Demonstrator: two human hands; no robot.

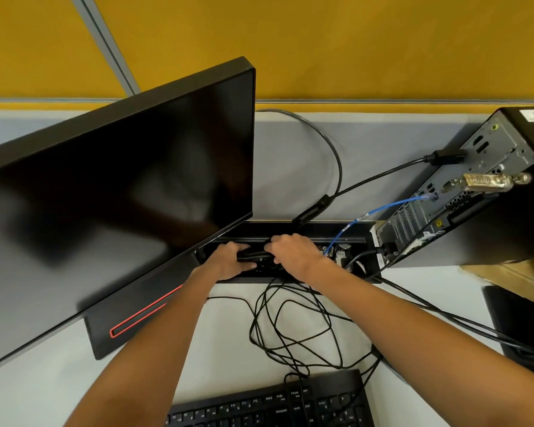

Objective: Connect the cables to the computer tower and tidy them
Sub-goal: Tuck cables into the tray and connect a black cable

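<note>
The black computer tower (487,192) stands at the right with its rear panel facing me. A black display cable (383,174), a blue network cable (379,209) and a gold plug (484,180) are plugged into it. Both hands reach into the open black cable tray (305,226) set in the desk. My left hand (228,261) and my right hand (293,249) grip a bundle of black cables (256,256) between them. Loose black cable loops (293,325) lie on the desk in front of the tray.
A black monitor (114,192) on a stand with a red line fills the left. A black keyboard (272,405) lies at the near edge. A grey cable (327,140) arcs along the grey partition. A cardboard box (512,275) sits at the right.
</note>
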